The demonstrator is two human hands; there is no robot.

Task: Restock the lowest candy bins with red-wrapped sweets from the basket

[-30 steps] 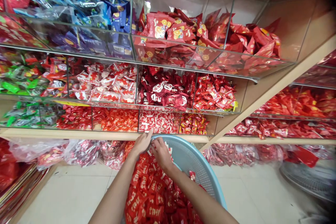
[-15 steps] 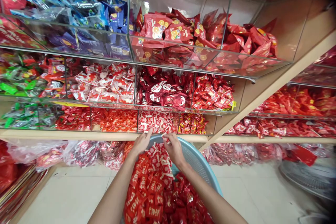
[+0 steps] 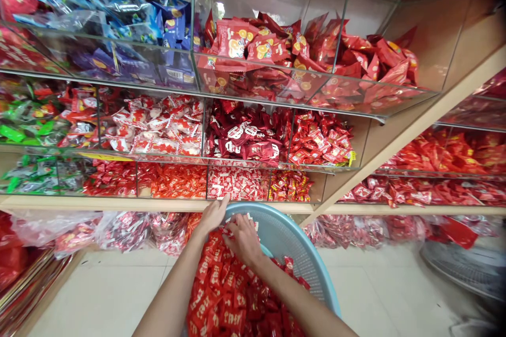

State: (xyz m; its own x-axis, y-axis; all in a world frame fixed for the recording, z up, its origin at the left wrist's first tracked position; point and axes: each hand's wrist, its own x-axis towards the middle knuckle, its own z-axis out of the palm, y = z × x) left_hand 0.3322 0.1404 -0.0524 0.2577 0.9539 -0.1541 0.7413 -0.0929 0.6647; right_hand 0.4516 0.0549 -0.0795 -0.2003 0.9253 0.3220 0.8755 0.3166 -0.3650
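Note:
A light-blue plastic basket stands low in front of me, heaped with red wrapped candies. Its far left rim is in my left hand, which has the thumb up and the other fingers mostly hidden. Inside the basket, my right hand lies over small red-and-white candies, its fingers curled down around some of them; the fingertips are partly covered. Darker red candies lie beneath my right forearm. Just beyond the rim, a shelf bin holds similar red-and-white candies.
Clear-walled shelves of wrapped candies rise ahead. A wooden ledge runs behind the basket, with plastic bags of candies below it. A slanting wooden post stands right of centre, and a round grey mesh object is at the far right.
My right hand has moved down and left from the basket's far rim into the candies, from a pinch to a curled hold. The left hand stays at the rim.

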